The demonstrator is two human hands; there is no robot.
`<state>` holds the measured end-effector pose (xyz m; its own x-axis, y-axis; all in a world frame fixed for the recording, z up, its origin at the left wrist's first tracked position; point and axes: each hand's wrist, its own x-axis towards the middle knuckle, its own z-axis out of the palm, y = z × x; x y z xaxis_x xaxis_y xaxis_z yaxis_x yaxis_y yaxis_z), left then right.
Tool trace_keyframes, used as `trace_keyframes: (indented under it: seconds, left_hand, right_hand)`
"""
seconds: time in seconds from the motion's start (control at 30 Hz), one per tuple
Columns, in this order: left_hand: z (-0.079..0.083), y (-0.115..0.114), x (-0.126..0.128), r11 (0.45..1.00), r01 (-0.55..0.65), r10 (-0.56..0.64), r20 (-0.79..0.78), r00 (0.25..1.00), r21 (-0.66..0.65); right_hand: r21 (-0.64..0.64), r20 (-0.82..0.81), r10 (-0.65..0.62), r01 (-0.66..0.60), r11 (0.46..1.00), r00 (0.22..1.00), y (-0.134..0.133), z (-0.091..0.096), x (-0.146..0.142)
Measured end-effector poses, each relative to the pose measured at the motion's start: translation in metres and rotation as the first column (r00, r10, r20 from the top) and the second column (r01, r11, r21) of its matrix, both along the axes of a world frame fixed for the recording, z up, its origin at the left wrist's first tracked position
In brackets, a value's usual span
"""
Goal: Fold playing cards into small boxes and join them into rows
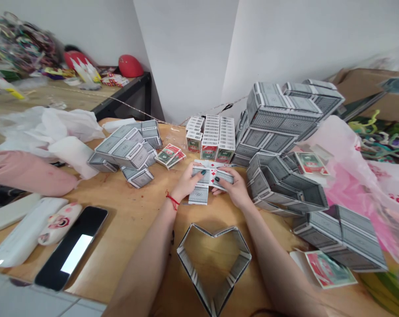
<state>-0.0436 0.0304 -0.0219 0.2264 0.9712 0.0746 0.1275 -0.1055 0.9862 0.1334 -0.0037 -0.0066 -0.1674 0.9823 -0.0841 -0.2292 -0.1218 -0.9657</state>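
Between my two hands, over the middle of the table, are several playing cards [206, 176], grey patterned backs showing beside a face with red diamonds. My left hand [188, 181] grips their left part, thumb on top. The right part is held by my right hand [233, 185], its thumb pressing on the card backs and its fingers partly hidden beneath. A folded card piece [198, 195] with a patterned back hangs or lies just below them; I cannot tell which. Nearer to me, between my forearms, a heart-shaped frame [230, 281] made of cards stands on the table.
Card boxes [210, 143] stand in rows at the back. Stacked card structures [282, 116] rise at the right, near open card frames [285, 187]. Another card structure [128, 149] sits left of two card packs [169, 155]. A phone [72, 246] lies at the front left.
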Motion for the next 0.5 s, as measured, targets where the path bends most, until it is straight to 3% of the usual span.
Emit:
trace_keyframes:
  seconds: [0.5]
  left_hand:
    - [0.0060, -0.0014, -0.0044, 0.996, 0.063, -0.059, 0.056, 0.997, -0.063]
  right_hand:
    - [0.035, 0.007, 0.063, -0.063, 0.997, 0.998, -0.0021, 0.0053, 0.0000]
